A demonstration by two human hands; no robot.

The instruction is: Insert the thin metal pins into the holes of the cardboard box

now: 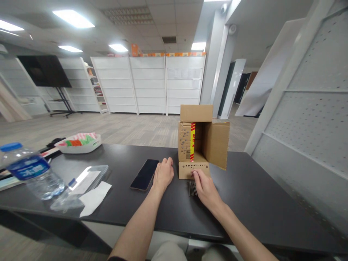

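Observation:
An open cardboard box [185,148] stands on the dark table, its side flap swung out to the right. Its lower front flap [186,173] hangs down with a row of small dark dots or holes across it. My right hand [205,188] pinches thumb and forefinger together against this flap; whatever they hold is too small and hidden to name. Just below, several thin dark nails or screws [192,188] lie side by side on the table, partly behind the hand. My left hand [164,172] rests on the table with fingers curled, between the phone and the box, holding nothing visible.
The black phone [145,174] lies left of my left hand. Farther left are a white paper [95,197], a clear plastic case [89,181], a water bottle [32,172] and a white basket [81,146] with colourful contents. A perforated white panel [312,119] borders the right side.

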